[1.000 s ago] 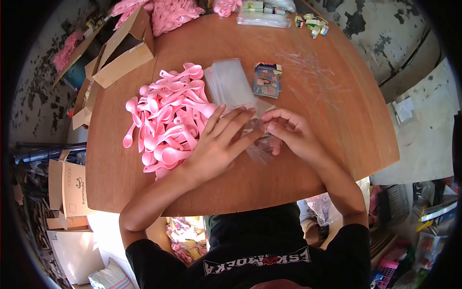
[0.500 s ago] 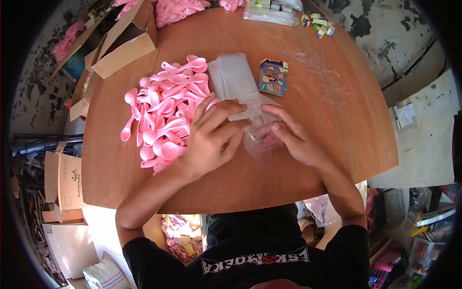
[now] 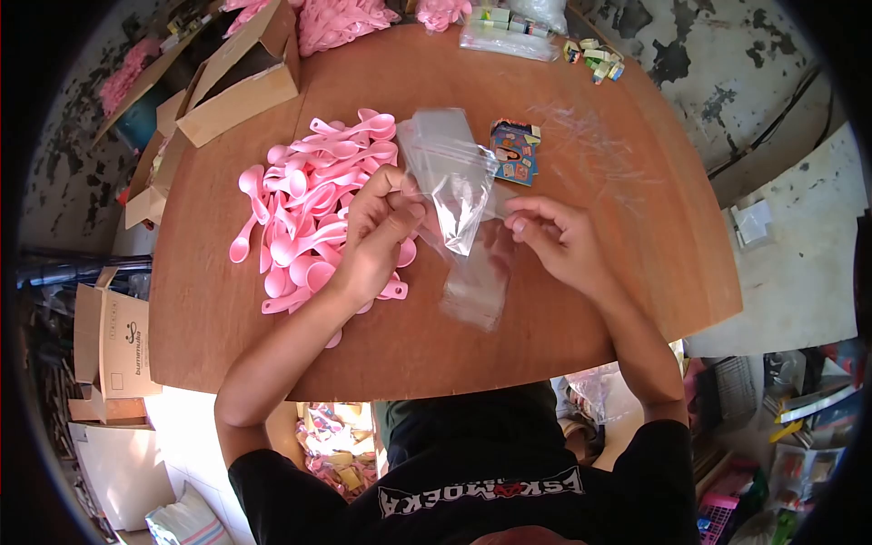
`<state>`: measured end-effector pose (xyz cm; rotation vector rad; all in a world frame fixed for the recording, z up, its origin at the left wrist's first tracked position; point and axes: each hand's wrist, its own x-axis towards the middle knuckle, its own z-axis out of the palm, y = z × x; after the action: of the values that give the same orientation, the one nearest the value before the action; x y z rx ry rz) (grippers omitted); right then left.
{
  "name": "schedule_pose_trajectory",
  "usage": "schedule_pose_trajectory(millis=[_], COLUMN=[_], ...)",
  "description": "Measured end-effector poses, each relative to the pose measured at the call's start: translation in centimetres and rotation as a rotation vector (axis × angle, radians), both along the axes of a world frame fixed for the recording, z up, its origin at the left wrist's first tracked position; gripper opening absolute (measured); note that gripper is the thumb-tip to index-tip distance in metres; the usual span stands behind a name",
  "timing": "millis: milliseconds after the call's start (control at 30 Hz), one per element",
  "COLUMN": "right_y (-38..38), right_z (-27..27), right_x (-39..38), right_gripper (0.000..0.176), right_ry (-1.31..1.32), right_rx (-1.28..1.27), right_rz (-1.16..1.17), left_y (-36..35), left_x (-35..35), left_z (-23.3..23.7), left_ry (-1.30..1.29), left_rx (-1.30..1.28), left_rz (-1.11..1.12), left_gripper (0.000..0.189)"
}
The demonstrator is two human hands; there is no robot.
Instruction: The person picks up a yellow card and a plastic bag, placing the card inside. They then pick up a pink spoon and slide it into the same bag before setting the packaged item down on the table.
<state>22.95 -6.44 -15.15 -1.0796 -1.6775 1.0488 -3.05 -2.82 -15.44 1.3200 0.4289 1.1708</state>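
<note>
A clear plastic bag is stretched between my two hands, shiny in the middle and with its lower part hanging toward me. My left hand pinches its left edge, over the right side of a heap of pink plastic spoons. At the right edge of the bag, my right hand is closed with thumb and fingertips together. Behind the held bag lies a stack of flat clear bags, partly covered by it. Just right of that stack sits a small pile of blue printed cards.
Thin clear plastic strips lie scattered on the wooden table at the right. Along the far edge are an open cardboard box, bagged pink items, packs of clear bags and small boxes.
My hands have moved apart, spreading the clear bag between them. The bag's shiny upper part now rises over the stack, and more spoons show beneath my left hand.
</note>
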Motion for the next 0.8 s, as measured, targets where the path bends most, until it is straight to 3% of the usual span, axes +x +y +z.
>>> schedule_pose_trajectory(millis=[33, 100, 167, 233, 267, 333, 467, 567, 633, 667, 733, 800], right_y=[0.7, 2.4, 3.8, 5.1, 5.3, 5.8, 7.1, 7.4, 6.5, 6.4, 6.2, 6.1], right_z=[0.2, 0.7, 1.3, 1.2, 1.3, 1.3, -0.6, -1.2, -0.5, -0.3, -0.2, -0.2], right_x=[0.4, 1.0, 1.1, 1.7, 1.7, 1.7, 2.7, 3.1, 2.8, 2.8, 3.0, 3.3], right_gripper=[0.028, 0.027, 0.027, 0.027, 0.027, 0.026, 0.023, 0.019, 0.017, 0.017, 0.015, 0.015], right_ry=[-0.006, -0.497, -0.596, -0.919, -0.925, -0.983, -0.849, -0.607, -0.555, -0.550, -0.522, -0.448], right_rx=[0.006, 0.403, 0.491, 0.713, 0.723, 0.490, 0.509, 0.540, 0.457, 0.455, 0.529, 0.504], right_rz=[-0.002, -0.199, -0.235, -0.268, -0.269, -0.231, -0.210, -0.179, -0.363, -0.365, -0.503, -0.528], left_y=[0.1, -0.5, -0.6, -0.4, -0.3, -0.2, -0.1, 0.1, -0.1, -0.2, -0.6, -0.8], left_x=[0.1, 0.8, 0.8, 0.9, 0.9, 0.8, 0.8, 0.6, 0.5, 0.7, 1.1, 1.1], left_z=[-0.5, 0.3, 0.4, 0.0, 0.1, 0.2, -0.2, -0.4, -0.1, 0.4, 1.2, 1.4], left_ry=[-0.006, -0.042, -0.041, -0.056, -0.063, 0.022, -0.073, -0.078, -0.019, -0.013, 0.237, 0.244], left_rx=[0.006, -0.082, -0.147, -0.137, -0.128, -0.084, -0.179, -0.198, -0.260, -0.261, -0.175, -0.207], left_rz=[-0.002, -0.097, -0.128, -0.154, -0.153, -0.094, -0.116, -0.121, -0.110, -0.110, 0.065, 0.047], left_gripper=[0.009, 0.016, 0.021, 0.023, 0.023, 0.025, 0.024, 0.022, 0.018, 0.018, 0.013, 0.012])
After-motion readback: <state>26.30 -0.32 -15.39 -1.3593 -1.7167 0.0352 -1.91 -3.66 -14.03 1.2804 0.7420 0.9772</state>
